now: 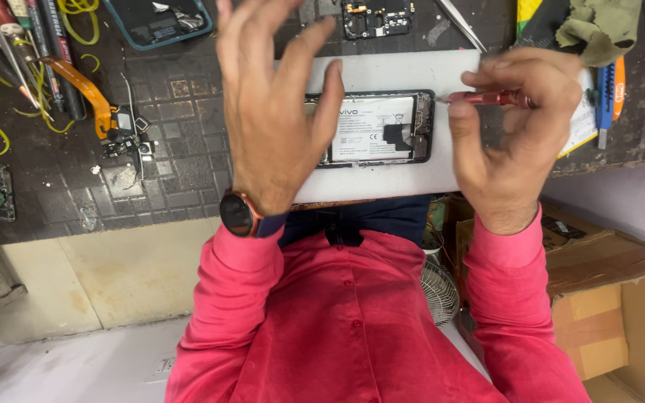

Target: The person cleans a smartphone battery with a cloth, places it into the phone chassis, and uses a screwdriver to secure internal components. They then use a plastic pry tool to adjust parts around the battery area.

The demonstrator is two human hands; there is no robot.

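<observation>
Dark tiled counter [181, 179], near edge over pale floor, cardboard box [606, 298] low right | white mat [382, 179] mid-counter, opened phone [375, 128] flat on it | scattered parts left, bare tiles between | left hand [274, 112] grip spread open above phone | right hand [516, 127] grip pinching red screwdriver [487, 98], tip near phone's right edge

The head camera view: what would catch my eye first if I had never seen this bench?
Probably the opened phone lying on a white pad in the middle, its white battery exposed. The left hand hovers spread over its left end, while the right hand pinches a slim red screwdriver pointing at its upper right corner. Left of that, loose phone parts and an orange ribbon cable lie on the dark bench.
</observation>
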